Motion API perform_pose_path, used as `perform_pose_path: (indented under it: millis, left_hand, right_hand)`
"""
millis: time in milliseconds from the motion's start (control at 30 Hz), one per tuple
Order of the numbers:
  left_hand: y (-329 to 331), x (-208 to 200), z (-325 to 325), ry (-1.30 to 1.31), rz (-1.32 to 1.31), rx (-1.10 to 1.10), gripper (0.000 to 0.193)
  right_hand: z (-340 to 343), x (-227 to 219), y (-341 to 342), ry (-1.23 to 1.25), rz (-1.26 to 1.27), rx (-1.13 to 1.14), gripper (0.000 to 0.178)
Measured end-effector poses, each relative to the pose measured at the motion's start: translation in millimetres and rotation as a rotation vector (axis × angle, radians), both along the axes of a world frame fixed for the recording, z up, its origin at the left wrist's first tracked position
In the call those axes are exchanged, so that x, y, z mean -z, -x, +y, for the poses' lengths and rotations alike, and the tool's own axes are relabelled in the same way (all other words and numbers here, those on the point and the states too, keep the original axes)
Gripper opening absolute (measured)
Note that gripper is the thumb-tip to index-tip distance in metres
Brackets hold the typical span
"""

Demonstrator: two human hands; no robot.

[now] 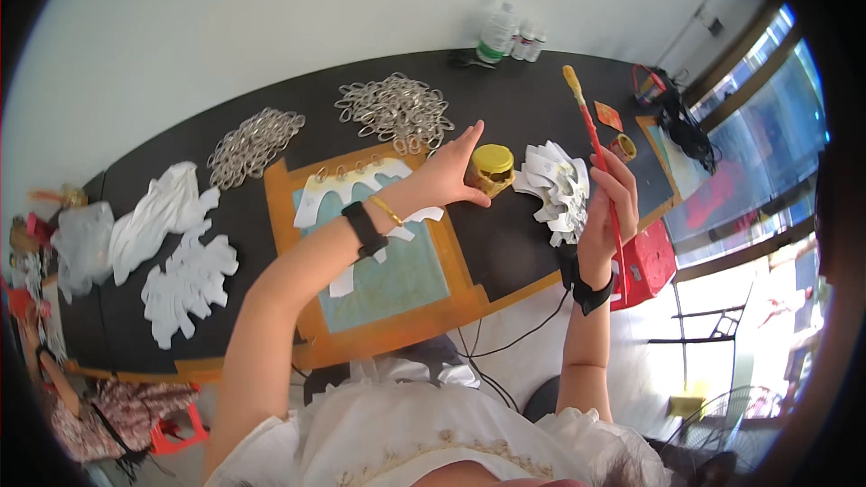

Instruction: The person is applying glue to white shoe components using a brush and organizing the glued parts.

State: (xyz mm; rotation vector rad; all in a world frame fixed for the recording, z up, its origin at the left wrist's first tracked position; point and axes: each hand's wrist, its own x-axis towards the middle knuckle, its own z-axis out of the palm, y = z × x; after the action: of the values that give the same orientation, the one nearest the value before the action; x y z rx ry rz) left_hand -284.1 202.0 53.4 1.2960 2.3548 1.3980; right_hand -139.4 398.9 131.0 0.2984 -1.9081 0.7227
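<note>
My left hand (446, 171) reaches over the work mat with thumb and fingers spread beside a small jar (492, 162) with a yellow lid and yellow smears. Whether the fingertips touch the jar, I cannot tell. In my right hand (606, 212) is a long red brush (592, 131), held upright with its yellow-coated end up. Under my left forearm, a white scallop-edged piece (311, 203) lies on the green mat (388, 298), partly hidden, with several metal rings (361, 165) along its upper edge. A stack of similar white pieces (550, 185) lies between the jar and my right hand.
Two heaps of metal rings (397, 108) (253, 146) lie toward the wall. More white pieces (185, 280) and a plastic bag (83, 248) are at left. Bottles (496, 33) stand at the back; a second small jar (622, 146) and black cables (687, 131) are right. Another person's arm (56, 379) shows far left.
</note>
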Motion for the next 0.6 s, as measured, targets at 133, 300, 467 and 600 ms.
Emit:
perform_pose_path:
  millis: [133, 300, 467, 600]
  left_hand:
    - [-57, -33, -77, 0.112, -0.102, 0.037, 0.089]
    - [-170, -28, -191, 0.218, -0.048, 0.020, 0.049]
    - [-221, 13, -209, 0.262, -0.030, -0.495, 0.047]
    - [-220, 39, -201, 0.316, 0.126, -0.624, 0.051]
  right_hand:
    - [-22, 21, -6, 0.149, 0.017, -0.160, 0.028]
    - [-64, 68, -24, 0.315, -0.178, -0.300, 0.027]
    - [-118, 94, -45, 0.418, -0.541, -0.470, 0.019]
    - [-145, 98, -50, 0.248, -0.778, -0.558, 0.018]
